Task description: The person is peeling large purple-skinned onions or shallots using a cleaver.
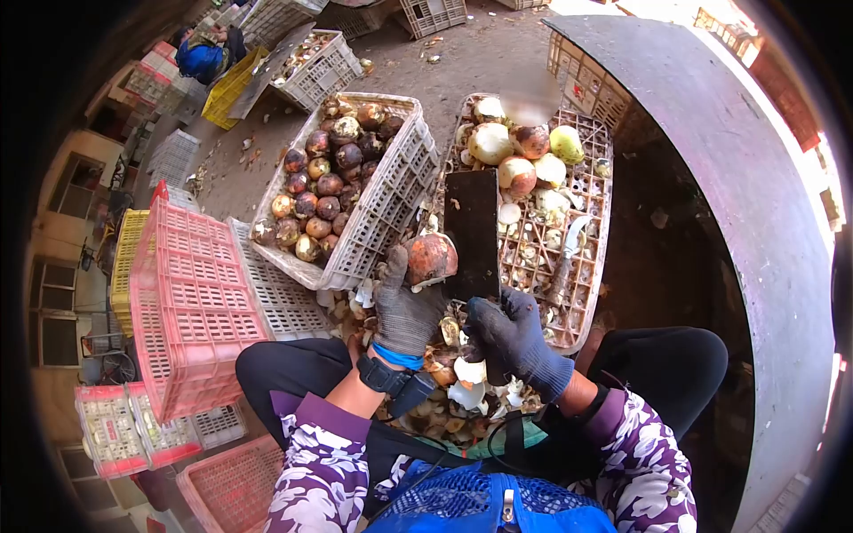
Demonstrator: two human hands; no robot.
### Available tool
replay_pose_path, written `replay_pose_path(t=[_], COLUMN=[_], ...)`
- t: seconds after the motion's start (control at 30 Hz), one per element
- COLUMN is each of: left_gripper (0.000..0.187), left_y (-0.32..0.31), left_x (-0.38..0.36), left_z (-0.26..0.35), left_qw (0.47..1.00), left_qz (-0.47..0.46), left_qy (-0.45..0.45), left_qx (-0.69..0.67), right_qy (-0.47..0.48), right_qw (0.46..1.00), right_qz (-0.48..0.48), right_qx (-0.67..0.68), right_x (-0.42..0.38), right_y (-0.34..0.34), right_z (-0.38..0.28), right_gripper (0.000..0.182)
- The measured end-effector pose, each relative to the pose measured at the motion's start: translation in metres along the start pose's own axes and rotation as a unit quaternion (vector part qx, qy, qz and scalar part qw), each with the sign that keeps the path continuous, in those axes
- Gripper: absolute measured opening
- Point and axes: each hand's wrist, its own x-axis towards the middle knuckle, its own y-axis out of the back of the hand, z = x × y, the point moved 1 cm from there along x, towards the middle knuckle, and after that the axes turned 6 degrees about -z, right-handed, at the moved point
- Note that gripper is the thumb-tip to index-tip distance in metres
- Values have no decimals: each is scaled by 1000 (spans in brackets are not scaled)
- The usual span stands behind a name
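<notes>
My left hand (pixel 404 306), gloved: holds round vegetable (pixel 432 258), red-brown, blotched, pale along lower edge, just left of broad dark blade (pixel 472 233). My right hand (pixel 517 339), gloved: fist closed at blade's near end.

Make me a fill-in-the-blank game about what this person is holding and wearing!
1. The round, reddish-brown piece of produce is in the ____ grey-gloved hand.
2. The broad, dark rectangular tool is held by the ____ dark-gloved hand.
3. The zipped mesh vest at the bottom of the picture is coloured ____.

Missing words: left; right; blue.
</notes>
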Motion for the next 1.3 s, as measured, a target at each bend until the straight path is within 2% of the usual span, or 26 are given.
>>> replay_pose_path(t=[0.13,0.23,0.3,0.37,0.4,0.47,0.57,0.63,0.7,0.77,0.8,0.83,0.9,0.97,1.03,1.07,1.1,1.13,1.17,1.2,1.23,1.3], left_gripper=[71,60,44,40,42,47,63,78,79,74,75,78,81,73,65,58,56,56,57,56,56,54], left_y=[-16,-10,0,4,7,11,-3,-6,-25,-19,-11,-11,14,23,31,19,44,49,59,55,49,47], left_x=[1,18,40,60,73,104,146,173,177,180,183,176,172,145,105,79,67,50,39,24,10,-7], left_z=[-7,-2,13,28,30,36,28,18,11,5,5,9,15,27,23,21,11,6,2,2,5,18], left_qw=[1000,999,997,979,950,859,701,671,601,621,597,660,631,584,534,485,430,409,362,371,379,451], left_qz=[4,19,7,25,28,35,46,26,40,-12,-20,-24,-57,-44,-94,-158,-205,-221,-273,-245,-215,-184], left_qy=[17,-17,-18,-11,-30,-66,-24,-65,-42,-66,-44,-1,-105,-43,-64,-59,-62,-61,-44,-58,-73,-4], left_qx=[-13,44,69,204,308,506,712,738,797,781,801,751,766,810,838,858,877,884,890,894,897,873], right_qy=[-6,-5,1,32,36,38,31,26,-16,-57,-94,-103,-126,-89,-83,-68,-81,-94,-105,-95,-122,-168], right_qw=[998,993,989,980,978,975,972,970,977,978,975,977,973,961,945,931,940,948,955,952,949,958], right_qz=[54,88,116,178,193,213,231,242,214,198,199,181,138,114,103,101,92,81,68,62,42,-6], right_qx=[40,84,95,78,65,51,33,0,-16,-18,-10,-54,-138,-238,-299,-343,-318,-293,-270,-286,-289,-231], right_x=[-2,-10,-20,-24,-26,-26,-25,-21,-19,-19,-20,-19,-17,-16,-19,-20,-23,-24,-24,-25,-25,-26], right_y=[-3,0,7,19,26,34,43,53,61,62,58,60,68,67,57,57,52,45,39,36,27,7], right_z=[4,-2,-10,-16,-18,-21,-19,-8,-9,-6,-7,-5,12,28,32,50,54,57,60,70,65,47], right_gripper=[19,19,17,15,18,20,18,17,17,18,20,22,27,36,37,38,38,38,38,39,36,29])
